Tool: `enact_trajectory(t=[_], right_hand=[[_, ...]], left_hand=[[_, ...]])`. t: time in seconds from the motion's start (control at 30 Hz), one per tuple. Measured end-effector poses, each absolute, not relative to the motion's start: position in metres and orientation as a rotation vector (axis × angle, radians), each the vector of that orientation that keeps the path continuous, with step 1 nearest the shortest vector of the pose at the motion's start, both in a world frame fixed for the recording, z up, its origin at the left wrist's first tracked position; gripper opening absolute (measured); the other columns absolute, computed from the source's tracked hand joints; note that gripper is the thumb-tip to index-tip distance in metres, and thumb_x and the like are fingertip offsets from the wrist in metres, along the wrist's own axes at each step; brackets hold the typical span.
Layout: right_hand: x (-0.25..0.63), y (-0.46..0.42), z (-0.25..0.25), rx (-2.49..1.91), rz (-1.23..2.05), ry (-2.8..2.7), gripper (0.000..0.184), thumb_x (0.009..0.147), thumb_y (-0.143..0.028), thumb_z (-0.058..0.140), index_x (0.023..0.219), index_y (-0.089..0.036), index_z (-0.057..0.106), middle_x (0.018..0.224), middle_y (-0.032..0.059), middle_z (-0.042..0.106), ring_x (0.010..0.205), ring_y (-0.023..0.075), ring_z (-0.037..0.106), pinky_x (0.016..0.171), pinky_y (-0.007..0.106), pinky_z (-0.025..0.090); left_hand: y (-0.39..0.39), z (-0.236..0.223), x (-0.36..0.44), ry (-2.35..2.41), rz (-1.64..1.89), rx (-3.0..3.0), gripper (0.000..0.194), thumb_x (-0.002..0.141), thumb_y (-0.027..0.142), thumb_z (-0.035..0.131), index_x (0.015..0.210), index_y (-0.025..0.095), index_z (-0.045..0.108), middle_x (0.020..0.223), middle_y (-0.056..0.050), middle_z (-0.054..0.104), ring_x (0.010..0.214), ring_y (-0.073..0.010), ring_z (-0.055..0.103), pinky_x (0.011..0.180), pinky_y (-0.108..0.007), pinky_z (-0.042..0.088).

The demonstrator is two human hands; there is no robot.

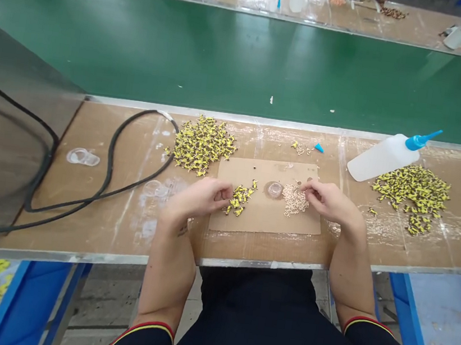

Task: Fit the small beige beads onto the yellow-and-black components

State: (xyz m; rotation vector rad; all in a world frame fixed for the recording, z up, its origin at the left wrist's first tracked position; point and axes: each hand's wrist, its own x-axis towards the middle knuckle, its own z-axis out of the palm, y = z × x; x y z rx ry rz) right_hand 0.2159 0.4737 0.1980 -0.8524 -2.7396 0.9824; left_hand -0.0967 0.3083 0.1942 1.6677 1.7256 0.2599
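Observation:
A sheet of cardboard lies on the bench in front of me. My left hand is at its left side, fingers curled closed against a small heap of yellow and black pieces; whatever is between the fingertips is hidden. Across the sheet, my right hand has thumb and fingers pinched together at the edge of a heap of tiny beige pieces. Anything in that pinch is too small to name. Between the two heaps sits a small round clear dish on a dark wet-looking spot.
Behind the sheet is a larger yellow and black pile. A white squeeze bottle with a blue nozzle leans by another such pile. A blue cap lies at the back. Black cable loops at left. A green partition rises behind.

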Motion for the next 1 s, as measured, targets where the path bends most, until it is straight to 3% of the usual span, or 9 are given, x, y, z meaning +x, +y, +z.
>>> enact_trajectory(t=[0.07, 0.23, 0.33, 0.43, 0.57, 0.77, 1.0], right_hand=[[0.216, 0.475, 0.198, -0.861, 0.99, -2.731, 0.026, 0.091, -0.016, 0.049, 0.107, -0.018, 0.069, 0.069, -0.0005, 0.065, 0.058, 0.0149, 0.056, 0.063, 0.028, 0.043], [0.22, 0.48, 0.196, -0.852, 0.971, -2.654, 0.032, 0.085, -0.01, 0.051, 0.113, -0.016, 0.065, 0.094, 0.0073, 0.071, 0.073, 0.0169, 0.063, 0.07, 0.03, 0.049], [0.221, 0.483, 0.196, -0.908, 0.987, -2.713, 0.021, 0.087, -0.02, 0.063, 0.108, -0.017, 0.067, 0.092, 0.0066, 0.071, 0.077, 0.0184, 0.063, 0.072, 0.031, 0.049], [0.219, 0.484, 0.193, -1.007, 0.962, -2.824, 0.023, 0.082, -0.025, 0.075, 0.103, -0.019, 0.069, 0.088, 0.0039, 0.07, 0.076, 0.0182, 0.062, 0.071, 0.03, 0.047], [0.214, 0.483, 0.189, -0.989, 0.874, -2.934, 0.005, 0.086, -0.016, 0.069, 0.087, -0.02, 0.072, 0.084, 0.0037, 0.071, 0.078, 0.0184, 0.063, 0.072, 0.029, 0.044], [0.212, 0.483, 0.186, -0.89, 0.833, -2.961, 0.015, 0.088, -0.012, 0.063, 0.08, -0.02, 0.073, 0.085, 0.0052, 0.072, 0.083, 0.0204, 0.066, 0.073, 0.029, 0.043], [0.215, 0.485, 0.186, -0.846, 0.89, -2.909, 0.014, 0.088, -0.01, 0.057, 0.081, -0.02, 0.065, 0.083, 0.0047, 0.071, 0.076, 0.019, 0.062, 0.071, 0.029, 0.042]], left_hand=[[0.311, 0.193, -0.094, 1.737, 0.298, 1.681, 0.008, 0.083, 0.021, 0.051, 0.081, 0.02, 0.059, 0.069, 0.0, 0.063, 0.064, -0.0156, 0.057, 0.064, -0.027, 0.039], [0.313, 0.192, -0.093, 1.803, 0.414, 1.682, 0.011, 0.085, 0.027, 0.05, 0.086, 0.02, 0.059, 0.079, -0.003, 0.069, 0.07, -0.0172, 0.062, 0.066, -0.028, 0.043], [0.308, 0.192, -0.099, 1.753, 0.388, 1.623, 0.023, 0.082, 0.042, 0.063, 0.087, 0.021, 0.058, 0.077, -0.002, 0.067, 0.069, -0.0179, 0.062, 0.064, -0.027, 0.044], [0.305, 0.19, -0.101, 1.679, 0.27, 1.614, 0.028, 0.074, 0.04, 0.069, 0.089, 0.022, 0.055, 0.074, 0.001, 0.065, 0.066, -0.0173, 0.061, 0.062, -0.027, 0.043], [0.308, 0.186, -0.094, 1.71, 0.268, 1.67, 0.012, 0.078, 0.029, 0.058, 0.086, 0.022, 0.052, 0.072, 0.001, 0.063, 0.065, -0.0167, 0.06, 0.063, -0.027, 0.042], [0.317, 0.186, -0.083, 1.799, 0.378, 1.787, 0.01, 0.082, 0.025, 0.048, 0.089, 0.021, 0.055, 0.073, -0.001, 0.064, 0.066, -0.017, 0.059, 0.065, -0.028, 0.042], [0.319, 0.185, -0.086, 1.832, 0.421, 1.779, 0.011, 0.082, 0.027, 0.055, 0.09, 0.021, 0.058, 0.072, -0.001, 0.066, 0.067, -0.0173, 0.06, 0.064, -0.028, 0.043]])
